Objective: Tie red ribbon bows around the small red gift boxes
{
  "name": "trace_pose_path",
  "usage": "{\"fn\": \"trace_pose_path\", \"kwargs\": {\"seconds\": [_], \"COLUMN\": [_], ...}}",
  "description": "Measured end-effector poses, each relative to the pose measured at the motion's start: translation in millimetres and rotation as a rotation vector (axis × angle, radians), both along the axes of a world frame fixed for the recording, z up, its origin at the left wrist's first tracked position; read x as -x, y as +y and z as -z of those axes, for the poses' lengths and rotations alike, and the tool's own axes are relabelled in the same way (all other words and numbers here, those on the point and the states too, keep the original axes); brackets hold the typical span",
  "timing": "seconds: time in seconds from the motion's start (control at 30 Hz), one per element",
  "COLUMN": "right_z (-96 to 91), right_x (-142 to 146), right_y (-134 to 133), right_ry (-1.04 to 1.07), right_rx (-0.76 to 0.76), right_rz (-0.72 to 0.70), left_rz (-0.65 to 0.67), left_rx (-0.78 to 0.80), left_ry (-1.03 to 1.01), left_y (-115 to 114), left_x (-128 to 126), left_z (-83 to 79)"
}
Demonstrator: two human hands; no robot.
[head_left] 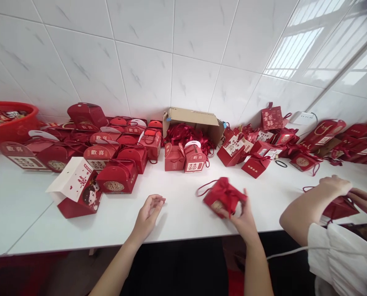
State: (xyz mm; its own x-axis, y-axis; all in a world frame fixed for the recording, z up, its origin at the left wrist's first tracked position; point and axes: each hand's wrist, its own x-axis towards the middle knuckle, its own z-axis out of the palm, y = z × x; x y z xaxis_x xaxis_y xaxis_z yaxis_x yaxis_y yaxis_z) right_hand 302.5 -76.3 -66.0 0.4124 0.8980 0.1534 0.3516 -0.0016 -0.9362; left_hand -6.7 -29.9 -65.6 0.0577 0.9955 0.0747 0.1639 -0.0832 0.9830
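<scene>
My right hand [243, 220] grips a small red gift box [218, 198] by its near right side. A red ribbon bow sits on its top, and a cord handle loops out to the left. The box is tilted over the white table [183, 213]; I cannot tell whether it touches the surface. My left hand [149, 213] is to the left of it, fingers loosely curled and thumb apart, with nothing visible in them. Beyond my hands stand two red boxes, one [174, 157] plain-sided and one [195, 158] with a white patterned panel.
An open cardboard carton [198, 116] holds red ribbons [186, 135]. Many red gift boxes [117, 176] crowd the left; more [232, 150] stand at the right. A red basket [17, 133] sits far left. At right, a co-worker's hands [334, 187] handle another red box [340, 209].
</scene>
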Motion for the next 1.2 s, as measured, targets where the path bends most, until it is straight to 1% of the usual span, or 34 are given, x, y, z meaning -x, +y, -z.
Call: {"fn": "trace_pose_path", "kwargs": {"seconds": [0.07, 0.1, 0.13, 0.17, 0.2, 0.23, 0.27, 0.3, 0.4, 0.47, 0.5, 0.57, 0.63, 0.73, 0.8, 0.87, 0.93, 1.1, 1.2], "right_z": [-1.3, -3.9, -7.8, -12.6, -17.9, -23.4, -28.7, -33.4, -42.6, -43.9, -43.0, -38.8, -32.8, -25.2, -21.9, -19.4, -17.2, -13.0, -11.5], "right_x": [-14, -17, -18, -17, -15, -12, -8, -4, 12, 24, 30, 38, 40, 27, 15, 7, 6, 30, 44], "right_y": [8, 15, 25, 37, 53, 71, 93, 115, 182, 211, 219, 223, 217, 207, 208, 217, 231, 268, 276], "right_ry": [-0.231, -0.326, -0.383, -0.388, -0.354, -0.275, -0.155, -0.112, -0.042, -0.009, 0.005, 0.028, 0.043, 0.033, 0.0, -0.04, -0.074, -0.138, -0.157], "right_rx": [-0.09, -0.163, -0.244, -0.323, -0.376, -0.395, -0.364, -0.337, -0.281, -0.266, -0.259, -0.242, -0.216, -0.188, -0.186, -0.193, -0.2, -0.193, -0.183], "right_rz": [0.368, 0.483, 0.526, 0.507, 0.435, 0.331, 0.218, 0.167, 0.094, 0.06, 0.039, 0.001, -0.014, 0.026, 0.066, 0.081, 0.058, -0.067, -0.106], "left_rz": [0.006, 0.009, 0.015, 0.022, 0.029, 0.033, 0.035, 0.035, 0.022, 0.014, 0.01, -0.002, -0.017, -0.032, -0.029, -0.027, -0.024, -0.013, -0.002], "left_rx": [-0.012, -0.018, -0.023, -0.027, -0.031, -0.033, -0.032, -0.031, -0.034, -0.038, -0.036, -0.022, -0.004, 0.009, 0.016, 0.03, 0.045, 0.044, 0.042], "left_ry": [0.042, 0.068, 0.094, 0.117, 0.136, 0.15, 0.16, 0.165, 0.165, 0.16, 0.155, 0.135, 0.107, 0.078, 0.071, 0.067, 0.063, 0.065, 0.061], "left_y": [1, 1, 2, 2, 2, 2, 2, 2, 1, 1, 1, 2, 3, 4, 5, 5, 5, 5, 4], "left_x": [0, 0, 1, 1, 2, 2, 3, 3, 4, 4, 5, 5, 5, 5, 5, 5, 6, 8, 9], "left_z": [0.7, 1.0, 1.2, 1.1, 0.8, 0.3, -0.3, -1.0, -2.5, -2.6, -2.2, -0.9, 0.8, 2.5, 2.8, 3.1, 4.0, 7.5, 8.7]}}
